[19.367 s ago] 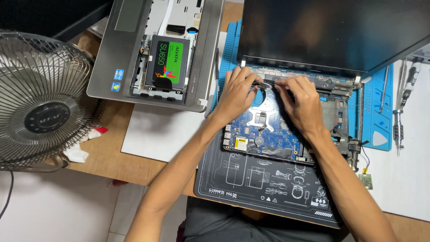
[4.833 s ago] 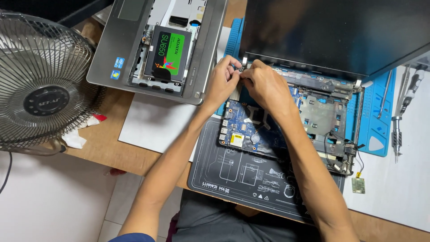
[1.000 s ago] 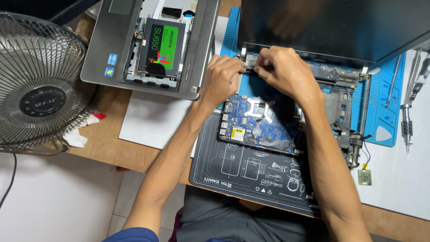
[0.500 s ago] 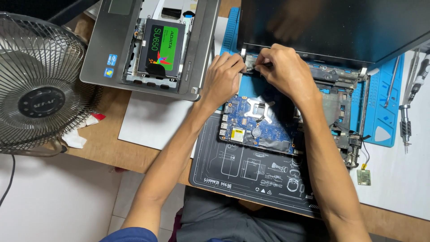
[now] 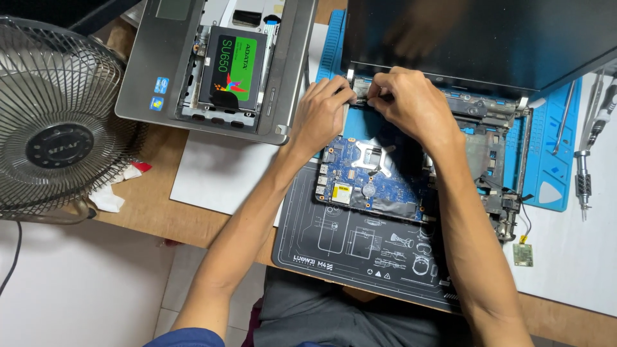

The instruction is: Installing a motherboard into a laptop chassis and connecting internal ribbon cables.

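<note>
Both hands, left hand (image 5: 321, 112) and right hand (image 5: 411, 103), pinch fingers together on a small metal hinge (image 5: 361, 92) at the far-left corner of an opened laptop (image 5: 488, 160), its blue circuit board (image 5: 373, 180) bared, on a black rubbery mat (image 5: 340, 244) on the wooden bench (image 5: 160, 205).

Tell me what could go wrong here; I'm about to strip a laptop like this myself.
Both hands, left hand and right hand, pinch small parts at the left hinge corner under the tilted screen; a slip could strain a cable or the hinge there. The right forearm lies across the bare blue motherboard and may press its components. The small loose board sits near the desk edge and could be knocked off.
</note>
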